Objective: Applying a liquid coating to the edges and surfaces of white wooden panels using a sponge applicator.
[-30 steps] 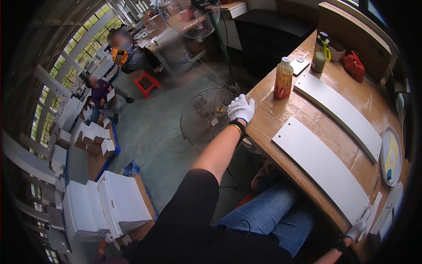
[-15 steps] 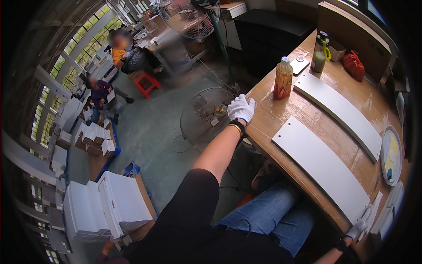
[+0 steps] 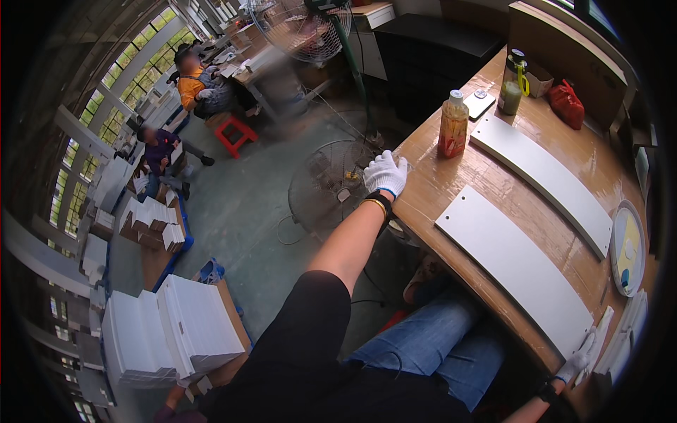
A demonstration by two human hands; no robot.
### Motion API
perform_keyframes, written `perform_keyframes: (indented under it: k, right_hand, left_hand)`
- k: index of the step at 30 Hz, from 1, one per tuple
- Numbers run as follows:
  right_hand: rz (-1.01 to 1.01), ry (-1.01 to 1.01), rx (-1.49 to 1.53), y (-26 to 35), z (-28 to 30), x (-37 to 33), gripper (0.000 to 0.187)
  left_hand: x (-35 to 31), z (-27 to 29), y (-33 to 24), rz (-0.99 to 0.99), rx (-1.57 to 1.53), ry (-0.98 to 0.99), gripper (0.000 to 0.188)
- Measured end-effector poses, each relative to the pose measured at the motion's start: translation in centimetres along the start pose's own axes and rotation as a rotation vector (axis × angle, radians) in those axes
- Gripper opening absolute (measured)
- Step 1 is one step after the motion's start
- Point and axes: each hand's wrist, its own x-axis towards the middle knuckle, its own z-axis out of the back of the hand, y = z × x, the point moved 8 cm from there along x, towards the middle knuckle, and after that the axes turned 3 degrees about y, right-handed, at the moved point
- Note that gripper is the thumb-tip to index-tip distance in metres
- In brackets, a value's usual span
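Note:
My left hand (image 3: 385, 174), in a white knit glove, grips the left corner of the brown table (image 3: 417, 206), its fingers bent over the edge and partly hidden. Beside my right hand (image 3: 580, 357), also gloved, lies the near white board (image 3: 518, 271). That hand rests against the board's lower right end with its fingers stretched out. The board is long and slightly curved, with small holes near its ends. A second, similar board (image 3: 543, 185) lies farther back, apart from the first.
On the table stand a bottle of reddish drink (image 3: 453, 127), a green drink bottle (image 3: 510, 92), a phone (image 3: 480, 104), a red bag (image 3: 565, 106) and a round white tray (image 3: 622, 243). A floor fan (image 3: 328, 180) stands left of the table; stacked white boards (image 3: 201, 328) are lower left.
Both my hands and the boards stay where they were. In the background, the person in orange has shifted their head slightly. A person's gloved hand by the lower left stack has moved a little.

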Motion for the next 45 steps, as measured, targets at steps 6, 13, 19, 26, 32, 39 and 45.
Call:
perform_keyframes:
  k: [6, 13, 19, 26, 32, 39, 45]
  right_hand:
    - [0.064, 0.034, -0.226, 3.5, -1.3, -1.0, 0.040]
    - [0.011, -0.035, -0.043, 1.1, -0.3, -0.3, 0.039]
    - [-0.043, -0.004, 0.086, 0.2, -1.1, -0.3, 0.040]
    - [0.095, 0.180, -0.443, -5.0, 1.8, 1.4, 0.050]
    - [0.001, 0.292, 0.014, -6.0, 2.7, 1.5, 0.052]
    - [-0.056, 0.171, -0.021, -2.7, 0.0, 0.6, 0.050]
    - [-0.088, 0.080, 0.148, -1.9, 0.2, 0.2, 0.047]
  left_hand:
    - [0.1, 0.1, 0.2, 0.006, 0.002, 0.005, 0.046]
    - [0.2, -0.2, 0.1, -0.011, 0.008, -0.002, 0.046]
    - [0.0, 0.2, 0.5, -0.001, 0.009, -0.009, 0.046]
    - [0.0, 0.0, -0.2, -0.007, -0.015, 0.005, 0.046]
    - [0.1, -0.3, -0.8, -0.017, -0.016, 0.010, 0.046]
    - [0.1, 0.1, 0.3, -0.003, 0.002, -0.001, 0.046]
    - [0.1, 0.0, 0.0, -0.005, -0.009, 0.004, 0.046]
